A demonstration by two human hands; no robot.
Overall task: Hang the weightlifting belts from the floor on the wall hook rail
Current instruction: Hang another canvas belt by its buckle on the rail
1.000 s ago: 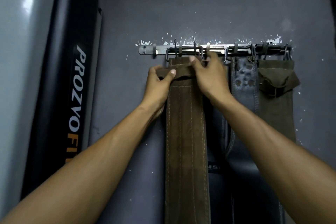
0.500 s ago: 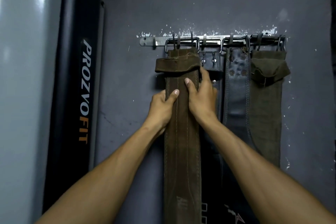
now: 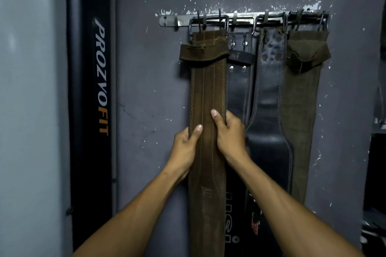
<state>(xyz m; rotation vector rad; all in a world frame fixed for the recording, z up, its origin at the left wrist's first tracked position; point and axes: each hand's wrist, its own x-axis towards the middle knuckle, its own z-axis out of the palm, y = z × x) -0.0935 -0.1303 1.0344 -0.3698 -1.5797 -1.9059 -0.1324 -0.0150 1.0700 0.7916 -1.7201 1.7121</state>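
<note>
- Far left, I see one tall black pad [image 3: 92,98] standing upright against the wall, its "PROZVOFIT" lettering running vertically.
- My left hand [image 3: 184,148] grips the left edge of the brown belt [image 3: 207,94], thumb lying across its front, fingers tucked behind the edge.
- The brown belt hangs straight down from the hook rail [image 3: 242,19], long axis vertical, buckle end up at the rail, its keeper loop slightly askew just below.
- My right hand [image 3: 230,133] holds the same belt's right edge a little higher, thumb pressed on the front, fingers curled behind.
- I count four belts on the one rail: the brown one, a black belt [image 3: 240,81] just beside it and partly behind, a wider black belt [image 3: 269,89], then an olive belt [image 3: 302,100] at the right end. All hang vertically, edges touching or overlapping.
</note>
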